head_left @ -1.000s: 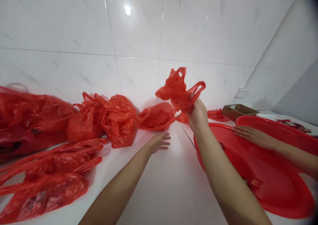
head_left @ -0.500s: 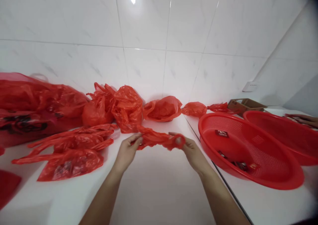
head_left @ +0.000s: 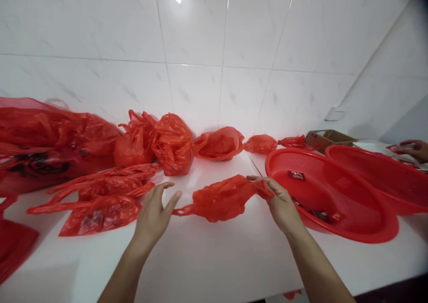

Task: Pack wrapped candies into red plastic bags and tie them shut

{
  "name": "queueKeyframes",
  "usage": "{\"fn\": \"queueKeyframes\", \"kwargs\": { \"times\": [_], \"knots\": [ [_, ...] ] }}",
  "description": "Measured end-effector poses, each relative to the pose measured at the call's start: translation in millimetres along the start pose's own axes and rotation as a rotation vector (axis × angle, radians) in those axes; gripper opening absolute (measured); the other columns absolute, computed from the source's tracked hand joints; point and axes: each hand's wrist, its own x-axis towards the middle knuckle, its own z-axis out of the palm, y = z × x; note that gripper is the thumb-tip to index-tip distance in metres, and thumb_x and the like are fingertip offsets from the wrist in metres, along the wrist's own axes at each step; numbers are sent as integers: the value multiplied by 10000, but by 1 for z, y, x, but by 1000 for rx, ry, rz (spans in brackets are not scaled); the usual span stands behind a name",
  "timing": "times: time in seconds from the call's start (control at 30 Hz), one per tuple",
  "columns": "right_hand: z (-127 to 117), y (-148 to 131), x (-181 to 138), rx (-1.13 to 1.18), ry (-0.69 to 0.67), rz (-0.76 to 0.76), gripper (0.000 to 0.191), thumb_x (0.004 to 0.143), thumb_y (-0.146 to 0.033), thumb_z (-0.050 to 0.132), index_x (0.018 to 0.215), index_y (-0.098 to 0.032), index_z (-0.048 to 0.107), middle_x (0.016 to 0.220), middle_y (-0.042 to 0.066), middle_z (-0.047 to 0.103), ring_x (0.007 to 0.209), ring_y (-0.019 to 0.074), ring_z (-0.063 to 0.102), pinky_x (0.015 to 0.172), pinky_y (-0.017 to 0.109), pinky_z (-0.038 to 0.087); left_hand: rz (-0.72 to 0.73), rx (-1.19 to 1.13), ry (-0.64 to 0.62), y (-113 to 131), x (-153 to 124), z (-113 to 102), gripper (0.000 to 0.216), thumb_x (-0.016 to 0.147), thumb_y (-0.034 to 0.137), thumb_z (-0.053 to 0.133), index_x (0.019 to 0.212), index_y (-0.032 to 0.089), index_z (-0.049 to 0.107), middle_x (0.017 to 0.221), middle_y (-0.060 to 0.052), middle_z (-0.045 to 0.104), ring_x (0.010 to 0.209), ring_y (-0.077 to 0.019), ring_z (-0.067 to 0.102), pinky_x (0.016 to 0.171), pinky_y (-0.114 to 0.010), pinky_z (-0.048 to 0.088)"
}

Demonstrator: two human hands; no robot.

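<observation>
A crumpled red plastic bag stretches out above the white table, one thin handle trailing to the left. My right hand pinches its right end between thumb and fingers. Close to the trailing handle, my left hand has its thumb and fingers apart and grips nothing. Beside that hand, to the left, lie flat red plastic bags, the front one with small dark items showing through. A large red colander basket stands right of my right hand, with a few small dark packets inside.
Several filled red bags line the tiled wall. A second red basket and a brown cardboard box are at the right. Another person's hand reaches in at the far right. The table's front edge shows lower right.
My left hand has let go of the bag and drawn back left, its fingers opening. My right hand has moved slightly right with the bag, which now hangs more spread out.
</observation>
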Motion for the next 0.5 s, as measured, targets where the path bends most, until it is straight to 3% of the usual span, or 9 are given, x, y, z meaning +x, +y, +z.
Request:
{"fn": "queueKeyframes", "kwargs": {
  "times": [0.07, 0.13, 0.27, 0.33, 0.4, 0.5],
  "knots": [
    [6, 1, -1, 54, -26, 1, 212, 923, -372, 544, 1045, -266, 681, 1314, 62, 577, 1150, 225, 564, 1005, 414, 436, 166, 66, -10, 15, -13, 18, 344, 841, 494, 572, 1080, 247, 573, 1219, -91, 567, 1125, -285, 532, 921, -423, 432],
    [12, 1, -3, 129, -37, 13, 177, 916, -353, 556, 1010, -265, 677, 1355, 56, 543, 1147, 230, 569, 983, 424, 459, 243, 80, -129, 27, -24, 42, 358, 812, 452, 623, 1098, 243, 580, 1254, -95, 552, 1141, -290, 528, 941, -430, 429],
    [9, 3, -9, 211, -69, 50, 153, 910, -336, 560, 1010, -272, 657, 1404, 49, 496, 1176, 236, 552, 955, 435, 482, 127, 105, -189, 19, -26, 75, 498, 866, 344, 522, 1343, 207, 478, 1302, -140, 537, 1119, -314, 546, 900, -461, 436],
    [-6, 5, -12, 162, -99, 78, 170, 918, -344, 539, 1024, -276, 654, 1408, 47, 491, 1188, 233, 544, 963, 439, 475, 47, 72, -245, 5, -18, 72, 429, 881, 317, 478, 1290, 212, 550, 1155, -118, 624, 989, -292, 603, 854, -448, 445],
    [-25, 4, -15, 18, -131, 120, 204, 921, -349, 520, 1055, -276, 654, 1379, 55, 519, 1203, 235, 533, 995, 457, 445, 5, 18, -316, -6, -12, 60, 309, 875, 318, 484, 1105, 223, 667, 978, -76, 675, 854, -255, 629, 797, -406, 459],
    [-40, -7, -16, -252, -40, 62, 232, 901, -300, 504, 1068, -260, 661, 1297, 59, 585, 1224, 235, 518, 1041, 466, 395, -3, -46, -341, -9, -12, 42, 270, 887, 379, 480, 919, 225, 699, 928, -48, 680, 838, -218, 628, 756, -337, 470]
  ]
}}
